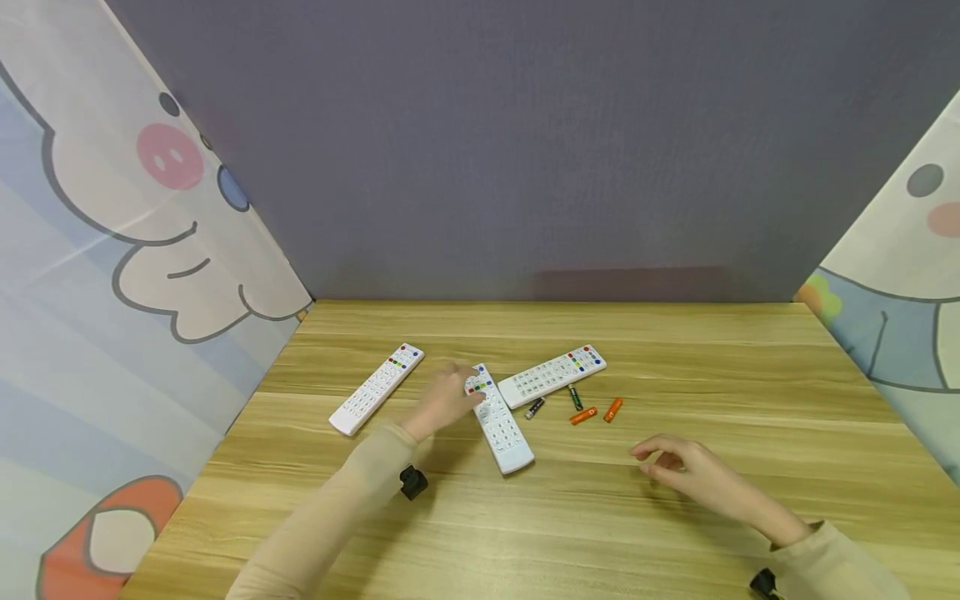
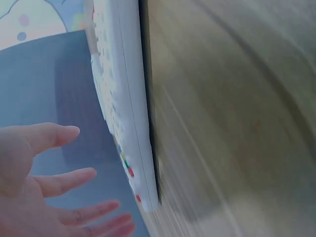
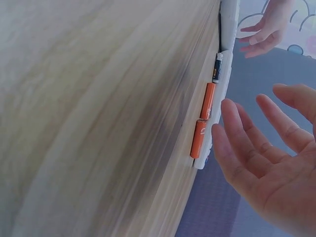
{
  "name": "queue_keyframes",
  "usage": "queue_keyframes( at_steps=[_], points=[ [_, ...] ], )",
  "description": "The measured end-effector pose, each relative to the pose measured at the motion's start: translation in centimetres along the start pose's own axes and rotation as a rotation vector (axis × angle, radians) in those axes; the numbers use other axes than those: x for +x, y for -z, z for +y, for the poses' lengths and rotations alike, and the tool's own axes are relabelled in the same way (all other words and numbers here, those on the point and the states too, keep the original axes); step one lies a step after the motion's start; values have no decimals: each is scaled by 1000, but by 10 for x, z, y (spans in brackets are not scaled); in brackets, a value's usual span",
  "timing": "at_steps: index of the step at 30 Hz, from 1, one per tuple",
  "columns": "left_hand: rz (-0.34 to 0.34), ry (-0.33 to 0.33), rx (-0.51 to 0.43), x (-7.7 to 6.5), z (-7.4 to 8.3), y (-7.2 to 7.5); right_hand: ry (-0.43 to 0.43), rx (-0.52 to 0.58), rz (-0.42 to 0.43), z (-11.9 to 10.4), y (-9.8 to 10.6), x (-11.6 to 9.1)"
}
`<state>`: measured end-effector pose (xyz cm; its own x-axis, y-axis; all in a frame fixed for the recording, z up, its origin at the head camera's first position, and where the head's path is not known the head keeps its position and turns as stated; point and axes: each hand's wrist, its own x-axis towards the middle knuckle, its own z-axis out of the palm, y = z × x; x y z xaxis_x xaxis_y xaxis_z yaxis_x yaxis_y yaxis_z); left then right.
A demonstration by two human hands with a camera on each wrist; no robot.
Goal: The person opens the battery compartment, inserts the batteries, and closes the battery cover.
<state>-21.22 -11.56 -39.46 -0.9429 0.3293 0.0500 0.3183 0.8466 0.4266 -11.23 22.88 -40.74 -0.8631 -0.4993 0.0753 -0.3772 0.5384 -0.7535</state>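
Observation:
My left hand hovers at the upper end of a white remote control in the middle of the table, covering part of it. In the left wrist view its fingers are spread and hold nothing, beside the remote's white side. To the right, my right hand is over the wood with loosely bent fingers and nothing in them. Nearest to it lie two orange batteries, with a green battery and a dark battery farther left.
A second white remote lies behind the batteries, its left end close to the middle one. A third remote lies slantwise at the left. The wooden table ends at a grey panel, with cartoon-printed cloths on both sides.

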Motion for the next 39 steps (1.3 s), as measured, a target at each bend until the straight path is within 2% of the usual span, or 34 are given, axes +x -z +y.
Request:
queue_keyframes(
  at_steps=[6,13,18,23,32,39],
  points=[
    [-56,30,30,-2,8,-7,2,-6,-1,1,0,0],
    [-113,7,83,-2,15,-17,-2,-6,-1,1,0,0],
    [-145,29,99,-5,19,-22,-2,-10,5,2,-1,0],
    [-146,32,121,-5,20,-28,13,-11,13,3,-1,0],
    [-152,-5,205,-8,17,-38,7,-10,9,4,-2,-1],
    [-166,-15,170,-8,14,-38,13,-7,9,4,-2,-1]
  ],
)
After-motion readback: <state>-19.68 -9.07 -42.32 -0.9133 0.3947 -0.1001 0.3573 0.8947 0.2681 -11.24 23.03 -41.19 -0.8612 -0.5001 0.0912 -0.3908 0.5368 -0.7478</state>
